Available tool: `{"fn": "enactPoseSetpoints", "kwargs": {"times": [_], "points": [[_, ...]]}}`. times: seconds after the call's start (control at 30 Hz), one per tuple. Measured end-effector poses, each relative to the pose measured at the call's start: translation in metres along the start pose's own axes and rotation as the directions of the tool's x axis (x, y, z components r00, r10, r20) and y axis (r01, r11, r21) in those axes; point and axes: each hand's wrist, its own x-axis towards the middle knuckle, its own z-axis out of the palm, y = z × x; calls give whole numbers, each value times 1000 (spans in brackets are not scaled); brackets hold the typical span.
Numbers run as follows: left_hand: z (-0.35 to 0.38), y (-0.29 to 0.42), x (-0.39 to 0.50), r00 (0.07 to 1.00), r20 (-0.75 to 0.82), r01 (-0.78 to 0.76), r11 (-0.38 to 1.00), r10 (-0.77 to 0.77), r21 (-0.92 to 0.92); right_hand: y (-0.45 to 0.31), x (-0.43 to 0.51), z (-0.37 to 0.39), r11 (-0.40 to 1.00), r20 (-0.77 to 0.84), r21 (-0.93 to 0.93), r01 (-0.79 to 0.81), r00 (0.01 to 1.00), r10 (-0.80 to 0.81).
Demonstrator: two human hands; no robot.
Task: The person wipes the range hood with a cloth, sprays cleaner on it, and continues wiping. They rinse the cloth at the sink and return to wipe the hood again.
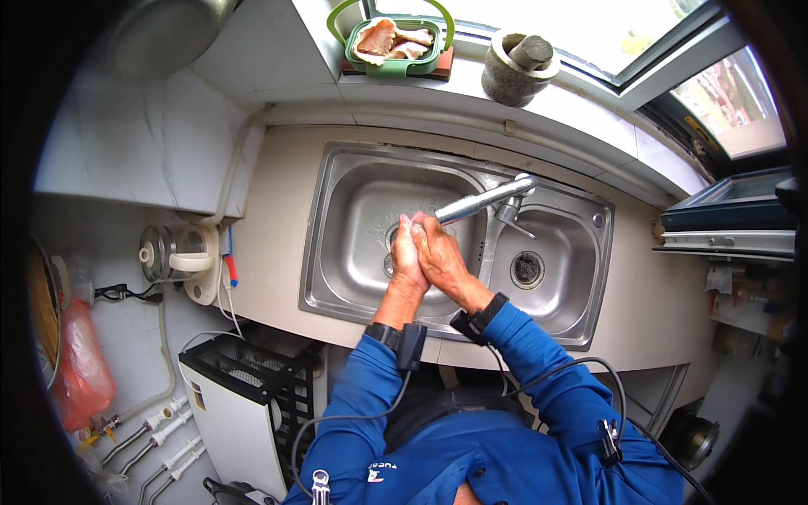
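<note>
Over the larger left bowl of the stainless steel double sink [344, 221], my left hand [409, 255] and my right hand [442, 249] are pressed together, palms facing. Just above them is the spout of a chrome faucet [476, 202], its tip close to my right hand's fingers. Ripples or splashes of water show in the bowl beyond my fingertips. No object can be seen between the palms, though their inner sides are hidden. My hands partly cover the left drain.
A green container of raw meat [404, 66] and a stone mortar with pestle [517, 69] stand on the windowsill. An electric kettle [183, 255] is at the left. A white and black appliance [240, 404] stands below the counter [271, 252]. Cables run from my wrist straps.
</note>
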Motion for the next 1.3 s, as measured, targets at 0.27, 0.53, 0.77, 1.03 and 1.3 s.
{"fn": "enactPoseSetpoints", "kwargs": {"times": [0.27, 0.53, 0.77, 1.03, 1.3], "points": [[-6, 6, 13, 990, 122, -69, 997, 73, -36, 5, -7, 1, 970, 146, 212, -122, 985, 93], [-3, 2, 8, 984, 137, 140, 975, -117, -173, 2, -18, -2, 982, 108, 178, 60, 991, -80], [7, 4, 2, 985, 62, 172, 949, -161, -264, 2, -19, -7, 992, 53, 122, -23, 998, 17], [2, 3, 4, 991, 96, 112, 965, -91, -239, -3, -23, -11, 992, -35, 117, 54, 998, -50], [4, 1, 3, 991, 118, 75, 986, -57, -149, -7, -25, -11, 985, 44, 149, 88, 994, -96]]}}
